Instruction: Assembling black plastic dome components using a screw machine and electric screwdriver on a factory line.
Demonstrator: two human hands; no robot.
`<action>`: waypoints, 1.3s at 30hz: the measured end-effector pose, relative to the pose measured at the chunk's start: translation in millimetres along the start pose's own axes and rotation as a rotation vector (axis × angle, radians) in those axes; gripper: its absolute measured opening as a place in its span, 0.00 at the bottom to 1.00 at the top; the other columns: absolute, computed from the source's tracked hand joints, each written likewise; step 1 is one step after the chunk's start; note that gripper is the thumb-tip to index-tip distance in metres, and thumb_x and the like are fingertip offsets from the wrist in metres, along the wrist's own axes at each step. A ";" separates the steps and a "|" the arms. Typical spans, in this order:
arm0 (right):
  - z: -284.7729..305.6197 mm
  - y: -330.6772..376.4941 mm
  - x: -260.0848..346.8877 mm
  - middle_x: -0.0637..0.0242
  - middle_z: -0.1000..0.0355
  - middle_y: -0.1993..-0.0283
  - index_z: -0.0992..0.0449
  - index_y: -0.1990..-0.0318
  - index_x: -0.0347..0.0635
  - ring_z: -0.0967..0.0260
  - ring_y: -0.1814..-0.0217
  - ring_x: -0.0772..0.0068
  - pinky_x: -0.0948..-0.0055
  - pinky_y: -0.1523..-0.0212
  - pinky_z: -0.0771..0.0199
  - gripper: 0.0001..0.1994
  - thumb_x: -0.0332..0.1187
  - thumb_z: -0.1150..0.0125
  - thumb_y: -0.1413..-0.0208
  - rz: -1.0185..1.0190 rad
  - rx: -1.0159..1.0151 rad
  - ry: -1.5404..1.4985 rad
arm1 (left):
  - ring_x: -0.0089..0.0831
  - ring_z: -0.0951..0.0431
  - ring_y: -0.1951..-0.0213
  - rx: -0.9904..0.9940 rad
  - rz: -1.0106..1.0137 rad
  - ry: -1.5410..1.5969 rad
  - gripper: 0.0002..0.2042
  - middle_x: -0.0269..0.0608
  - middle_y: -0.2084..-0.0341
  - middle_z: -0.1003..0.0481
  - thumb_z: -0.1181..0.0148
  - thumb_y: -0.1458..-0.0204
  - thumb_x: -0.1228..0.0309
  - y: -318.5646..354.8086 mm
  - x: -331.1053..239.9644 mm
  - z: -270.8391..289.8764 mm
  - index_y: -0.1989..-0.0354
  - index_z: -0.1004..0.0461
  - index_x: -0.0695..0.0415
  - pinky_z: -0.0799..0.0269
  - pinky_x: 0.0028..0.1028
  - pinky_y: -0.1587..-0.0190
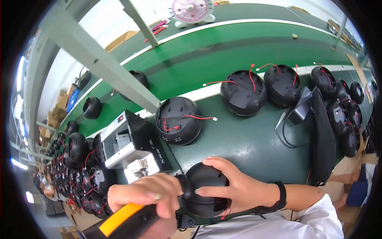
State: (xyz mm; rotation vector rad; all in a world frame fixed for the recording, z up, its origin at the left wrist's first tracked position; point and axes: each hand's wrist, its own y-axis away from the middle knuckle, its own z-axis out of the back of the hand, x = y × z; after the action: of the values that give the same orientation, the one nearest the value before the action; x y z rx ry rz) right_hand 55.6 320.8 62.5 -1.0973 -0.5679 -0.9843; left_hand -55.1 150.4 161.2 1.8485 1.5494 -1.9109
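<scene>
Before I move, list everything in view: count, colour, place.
Worktable: 1, dark green, centre
Held shell: 1, black, lower centre
Handheld tool: 1, black and orange, lower left
Row of shells: at least 4, black, worktable's far side
Other shells: many, black, left, right and on the belt
Belt: 1, green, beyond worktable
Box-shaped machine: 1, black and silver, left of centre
Wires: many, mostly red, on shells
Long object: 1, black, right
Frame: 1, pale, upper left
Fan: 1, pink and white, top
Distant items: too small to tell
Wristband: 1, black, right wrist
Left grip: 1, bare, around handheld tool
Right grip: 1, bare, on held shell
</scene>
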 end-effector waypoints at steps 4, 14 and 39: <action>-2.1 2.3 -6.8 0.38 0.50 0.30 0.33 0.33 0.63 0.46 0.32 0.28 0.44 0.35 0.36 0.49 0.38 0.15 0.70 0.008 -0.064 -0.021 | 0.25 0.35 0.84 -0.232 0.040 -0.004 0.42 0.31 0.83 0.34 0.44 0.56 0.23 -6.9 18.3 -6.8 0.58 0.35 0.56 0.36 0.30 0.77; -1.7 0.9 -8.4 0.36 0.53 0.29 0.38 0.30 0.65 0.47 0.31 0.28 0.44 0.35 0.36 0.58 0.35 0.13 0.78 -0.019 -0.057 -0.063 | 0.23 0.36 0.83 -0.301 0.064 -0.155 0.43 0.29 0.83 0.35 0.47 0.58 0.21 -16.7 30.8 -9.0 0.59 0.35 0.55 0.39 0.27 0.77; 23.6 -34.6 -20.4 0.43 0.35 0.36 0.48 0.30 0.32 0.35 0.33 0.50 0.61 0.33 0.35 0.59 0.56 0.18 0.64 -0.601 0.098 -0.367 | 0.23 0.35 0.76 -0.591 -0.030 -0.190 0.43 0.29 0.78 0.36 0.59 0.45 0.25 -43.9 -6.8 45.4 0.48 0.34 0.60 0.33 0.29 0.69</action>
State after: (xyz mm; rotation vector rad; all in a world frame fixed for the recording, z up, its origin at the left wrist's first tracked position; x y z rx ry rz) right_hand 17.4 345.9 71.5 -1.0436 -1.2832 -1.2564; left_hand -113.9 138.0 181.9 1.3582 1.8180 -1.3696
